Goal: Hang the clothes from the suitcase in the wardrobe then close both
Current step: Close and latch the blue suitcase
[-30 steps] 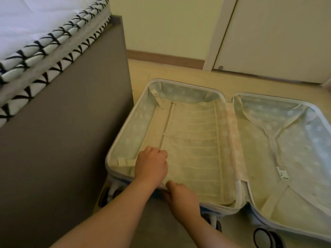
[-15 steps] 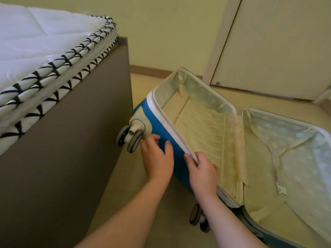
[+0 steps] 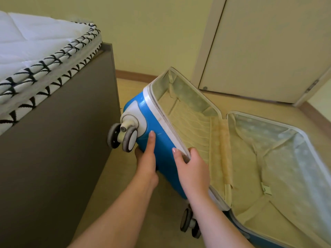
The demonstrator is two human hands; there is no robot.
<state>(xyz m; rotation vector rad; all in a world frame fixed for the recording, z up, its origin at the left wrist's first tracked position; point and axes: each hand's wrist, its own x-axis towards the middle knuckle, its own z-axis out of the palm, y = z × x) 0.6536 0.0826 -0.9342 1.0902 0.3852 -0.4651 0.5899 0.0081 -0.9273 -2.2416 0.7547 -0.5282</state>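
A blue hard-shell suitcase (image 3: pixel 156 120) lies open on the floor, and its left half is tilted up on its hinge side. The right half (image 3: pixel 293 165) lies flat. Both halves show only pale dotted lining and straps; I see no clothes. My left hand (image 3: pixel 146 159) rests against the blue outer shell just below the wheel, its index finger straight. My right hand (image 3: pixel 190 164) grips the white rim of the raised half, thumb inside and fingers outside.
A bed with a white mattress (image 3: pixel 35 49) and a grey-brown frame panel (image 3: pixel 57 158) stands close on the left. A pale shut door (image 3: pixel 268 51) is behind the suitcase. Suitcase wheels (image 3: pixel 125 138) stick out toward the bed.
The left half of the suitcase has been lifted from flat on the floor to a steep tilt. Both hands moved from its near edge onto the shell and rim.
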